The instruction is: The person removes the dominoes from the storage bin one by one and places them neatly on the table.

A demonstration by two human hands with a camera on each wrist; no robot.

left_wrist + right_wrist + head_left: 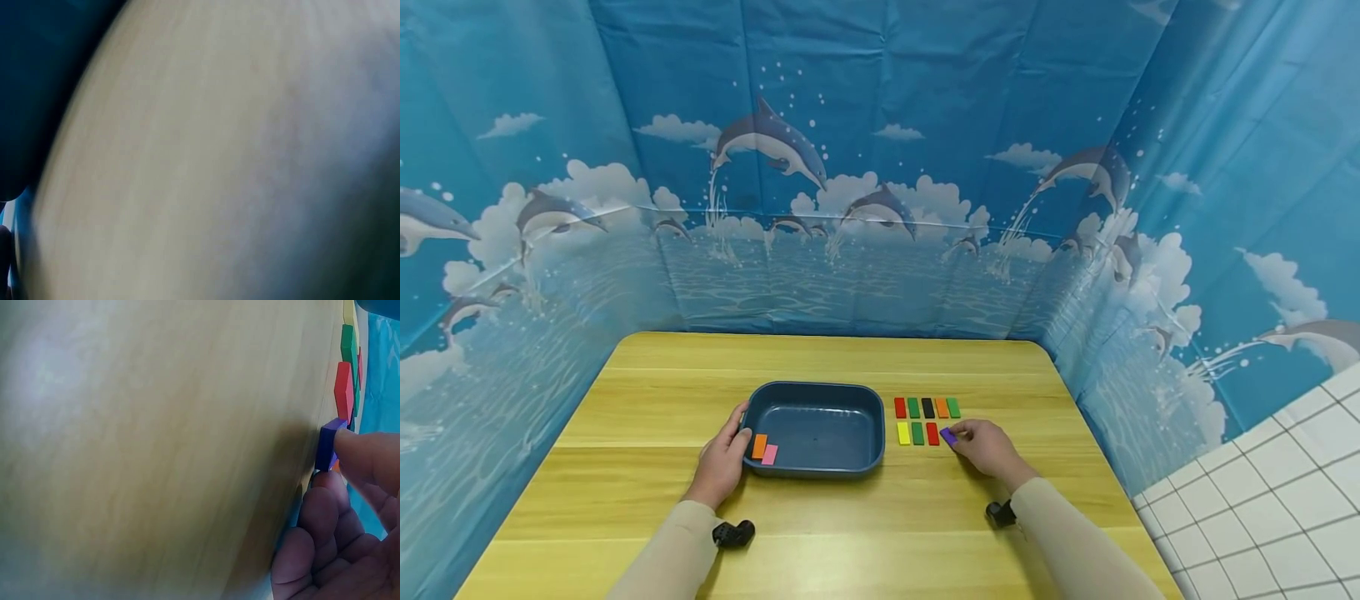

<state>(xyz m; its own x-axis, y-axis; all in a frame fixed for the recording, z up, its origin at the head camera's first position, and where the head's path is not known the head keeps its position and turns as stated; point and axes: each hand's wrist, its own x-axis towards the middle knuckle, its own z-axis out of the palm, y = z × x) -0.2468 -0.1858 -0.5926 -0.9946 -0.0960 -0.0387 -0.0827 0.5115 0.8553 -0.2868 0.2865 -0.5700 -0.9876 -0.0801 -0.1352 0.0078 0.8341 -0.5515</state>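
Note:
A dark blue plastic basin [856,472] stands on the table, and my left hand [721,463] grips its left rim with the thumb over the edge. Inside, at the basin's left end, lie an orange block [760,446] and a pink block [770,455]. My right hand [989,451] pinches a small purple block [948,436] between thumb and fingers at the right end of a row. Left of that block are a red block [932,433], a green block [917,433] and a yellow block [903,433]. The right wrist view shows the purple block [326,447] tilted in the fingertips.
Behind the front row lies a second row: red [900,407], green, black [928,407], orange and green blocks. The wooden table [820,550] meets a blue dolphin-print curtain [865,275] at the back and sides. The left wrist view is mostly blurred tabletop.

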